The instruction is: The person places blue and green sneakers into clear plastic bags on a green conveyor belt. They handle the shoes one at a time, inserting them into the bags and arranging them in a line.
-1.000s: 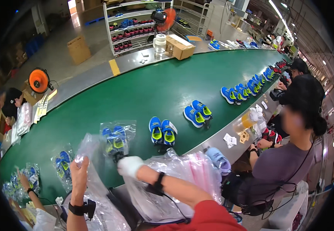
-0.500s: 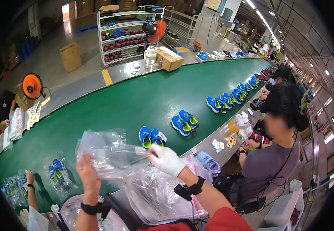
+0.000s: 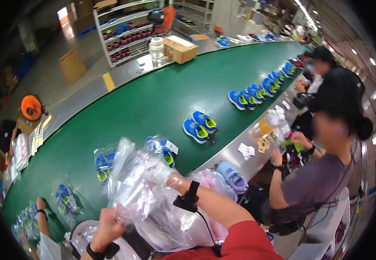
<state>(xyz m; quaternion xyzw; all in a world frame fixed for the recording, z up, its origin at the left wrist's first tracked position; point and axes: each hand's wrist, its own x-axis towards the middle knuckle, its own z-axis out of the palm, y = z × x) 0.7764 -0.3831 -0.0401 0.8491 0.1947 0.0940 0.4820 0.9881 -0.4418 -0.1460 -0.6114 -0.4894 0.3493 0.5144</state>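
My left hand (image 3: 109,224), bare, is closed on the lower end of a clear plastic bag (image 3: 129,182). My right hand (image 3: 158,173), in a white glove, reaches in among the plastic; its fingers are blurred and hidden by the film. Just past it, a pair of blue and lime shoes (image 3: 167,157) with a white tag is partly covered by the plastic. Left of the bag lies a pair of blue shoes in a clear bag (image 3: 104,167). A stack of clear bags (image 3: 175,223) lies under my right forearm.
On the green belt (image 3: 153,99) stand a loose pair of blue shoes (image 3: 200,127) and a row of more pairs (image 3: 257,93). A bagged pair (image 3: 65,197) lies near a co-worker's hand (image 3: 41,203). A light blue shoe (image 3: 232,177) and a seated co-worker (image 3: 318,182) are at right.
My left hand has moved down toward me with the bag's end. My gloved right hand has gone from pinching the bag in the open to being among the plastic. The view has shifted.
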